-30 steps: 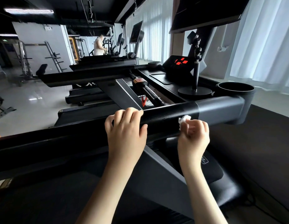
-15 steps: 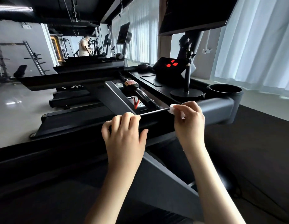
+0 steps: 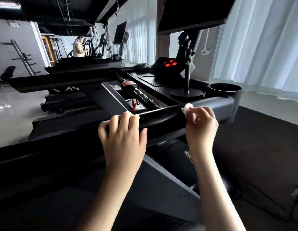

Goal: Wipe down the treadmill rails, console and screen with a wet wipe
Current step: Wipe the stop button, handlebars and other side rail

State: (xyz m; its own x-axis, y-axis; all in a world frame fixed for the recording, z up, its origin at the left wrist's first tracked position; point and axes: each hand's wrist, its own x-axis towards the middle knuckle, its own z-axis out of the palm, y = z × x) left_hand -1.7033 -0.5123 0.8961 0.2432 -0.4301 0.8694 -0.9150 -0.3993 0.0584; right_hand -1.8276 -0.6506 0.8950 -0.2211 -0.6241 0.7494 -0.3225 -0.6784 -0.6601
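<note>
Wipe (image 3: 187,108) is pinched in the right fingers (image 3: 200,112) and has slid from the front of the rail (image 3: 161,117) up onto its top, closer to the grey end (image 3: 218,107), while left fingers (image 3: 126,119) beside them grip the rail, so console (image 3: 168,64) and screen (image 3: 191,12) probably come next.
</note>
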